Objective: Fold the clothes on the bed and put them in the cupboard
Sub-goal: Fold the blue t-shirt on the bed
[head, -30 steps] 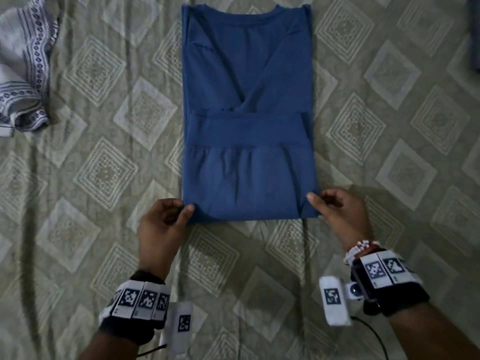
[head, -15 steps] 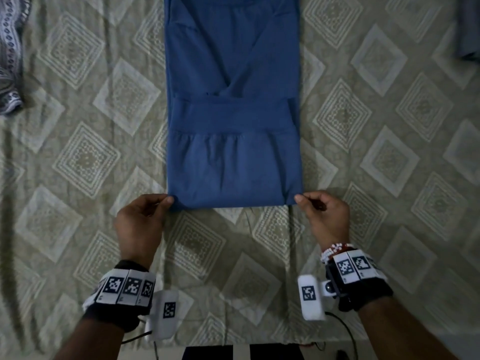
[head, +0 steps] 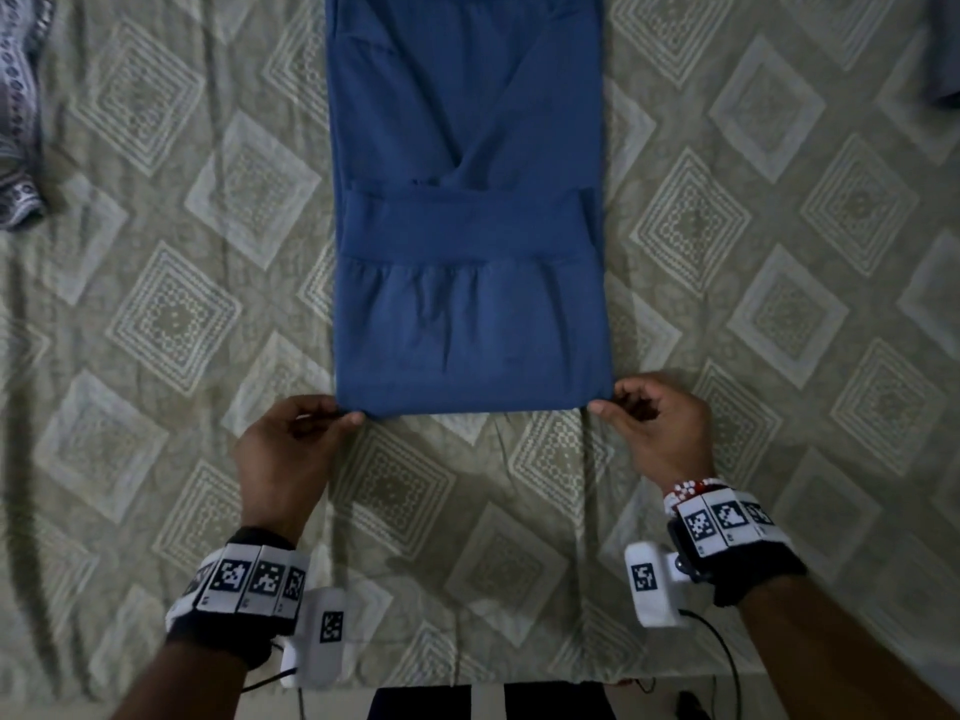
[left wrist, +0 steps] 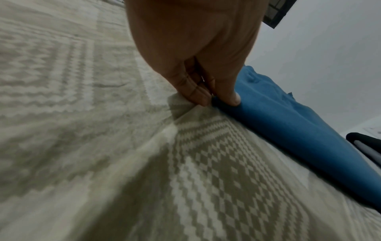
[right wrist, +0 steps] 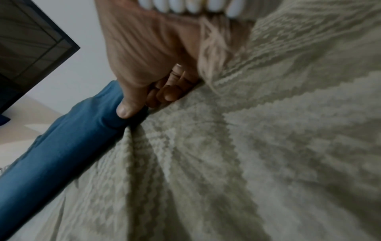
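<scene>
Since a second ago my view has slid down the bedsheet (head: 156, 324); both hands keep their pinch. Left hand (head: 283, 459) and right hand (head: 662, 426) each nip a near corner of the shirt (head: 467, 304), thumb on top, fingers (left wrist: 195, 94) curled beneath. It's blue, folded narrow, flat on the bedsheet, stretching away from my hands.
</scene>
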